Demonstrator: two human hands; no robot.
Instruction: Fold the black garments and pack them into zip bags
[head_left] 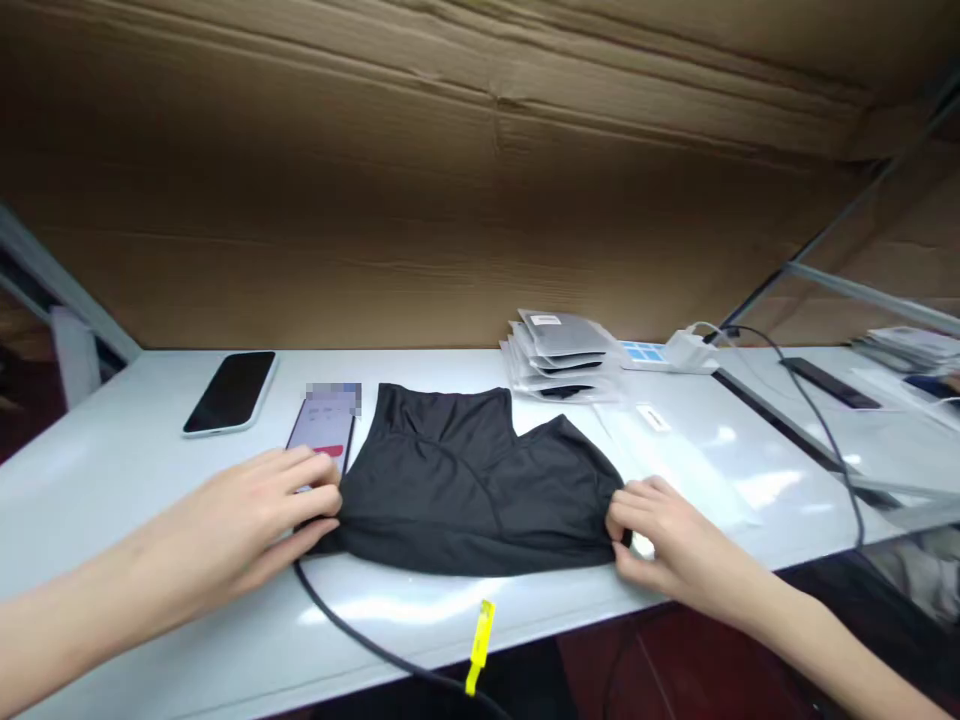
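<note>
A black garment lies spread on the white table, its lower edge toward me. My left hand pinches the garment's left end, just below a lit phone. At the opposite end, my right hand grips the garment's right edge between thumb and fingers. A small white item shows partly beneath that hand. Behind the garment sits a stack of clear plastic bags with dark contents. One flat translucent bag with a label lies to the right.
A dark-screened phone lies at the left. A power strip with a white charger is at the back right. A black cable with a yellow tag crosses the front edge. Cardboard stands behind; part of another person's hand shows far right.
</note>
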